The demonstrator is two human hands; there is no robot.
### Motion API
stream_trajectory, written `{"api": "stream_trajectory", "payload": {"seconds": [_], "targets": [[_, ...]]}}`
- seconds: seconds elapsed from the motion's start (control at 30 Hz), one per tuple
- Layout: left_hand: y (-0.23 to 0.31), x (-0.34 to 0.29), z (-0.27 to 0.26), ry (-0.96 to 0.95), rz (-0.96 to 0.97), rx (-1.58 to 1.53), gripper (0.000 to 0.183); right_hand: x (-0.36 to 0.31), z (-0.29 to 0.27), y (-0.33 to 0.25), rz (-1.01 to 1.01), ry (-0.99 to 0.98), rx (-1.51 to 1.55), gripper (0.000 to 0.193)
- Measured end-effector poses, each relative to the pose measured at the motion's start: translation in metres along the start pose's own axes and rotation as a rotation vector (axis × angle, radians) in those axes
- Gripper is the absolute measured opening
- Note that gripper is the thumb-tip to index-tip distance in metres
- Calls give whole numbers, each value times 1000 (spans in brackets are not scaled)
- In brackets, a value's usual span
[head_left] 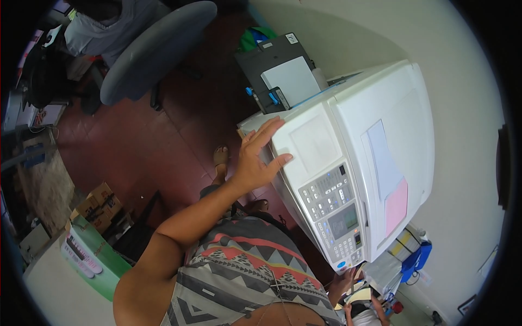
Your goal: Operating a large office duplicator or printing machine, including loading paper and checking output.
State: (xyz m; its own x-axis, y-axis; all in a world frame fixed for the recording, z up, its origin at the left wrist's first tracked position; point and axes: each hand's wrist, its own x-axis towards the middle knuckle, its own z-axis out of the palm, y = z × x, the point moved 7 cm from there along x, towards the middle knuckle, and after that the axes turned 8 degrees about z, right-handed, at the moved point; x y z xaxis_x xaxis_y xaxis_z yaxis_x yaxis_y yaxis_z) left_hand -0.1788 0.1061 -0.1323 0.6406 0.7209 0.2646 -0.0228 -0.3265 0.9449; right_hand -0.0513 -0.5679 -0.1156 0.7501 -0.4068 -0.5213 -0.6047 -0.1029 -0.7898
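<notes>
A large white photocopier (389, 103) stands in front of me and to my right. Its control panel (331, 212) has rows of buttons and a small screen. My left hand (261, 157) rests on the machine's left front edge, fingers spread and thumb on the top, holding nothing. Close to the panel's right end is my right hand (341, 284); its fingers are mostly hidden by the machine's corner. On the lid lie a white sheet of paper (379, 157) and a pink sheet (396, 206).
A dark side tray (272, 49) with pale paper juts from the copier's left. Beyond the red floor (125, 141) are an office chair (157, 49) and a seated person (103, 32). Cardboard boxes (100, 209) and a green box (92, 255) stand left. Another person (364, 312) is at lower right.
</notes>
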Motion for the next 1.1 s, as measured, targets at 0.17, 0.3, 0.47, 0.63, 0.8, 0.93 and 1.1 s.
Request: {"api": "stream_trajectory", "payload": {"seconds": [0.17, 0.3, 0.47, 0.63, 0.8, 0.93, 1.1], "targets": [[-11, -6, 10, 171, -21, -249, 69, 16, -2, -7, -25, -255, -78, 58], [-18, -14, 16, 230, -70, -321, 67, 15, 10, -31, -140, -369, -267, 67], [-26, -28, 15, 390, -208, -378, 72, 24, 38, -59, -306, -756, -387, 92], [15, -124, 57, 418, -411, -178, 81, 59, 37, -38, -273, -896, -321, 100], [61, -256, 181, 146, -548, -423, 92, 70, 46, -21, -257, -936, -177, 102], [65, -311, 243, -128, -686, -477, 105, 72, 53, -15, -288, -991, -57, 107], [83, -326, 279, -420, -669, -407, 113, 76, 52, -3, -271, -987, -36, 108]]}}
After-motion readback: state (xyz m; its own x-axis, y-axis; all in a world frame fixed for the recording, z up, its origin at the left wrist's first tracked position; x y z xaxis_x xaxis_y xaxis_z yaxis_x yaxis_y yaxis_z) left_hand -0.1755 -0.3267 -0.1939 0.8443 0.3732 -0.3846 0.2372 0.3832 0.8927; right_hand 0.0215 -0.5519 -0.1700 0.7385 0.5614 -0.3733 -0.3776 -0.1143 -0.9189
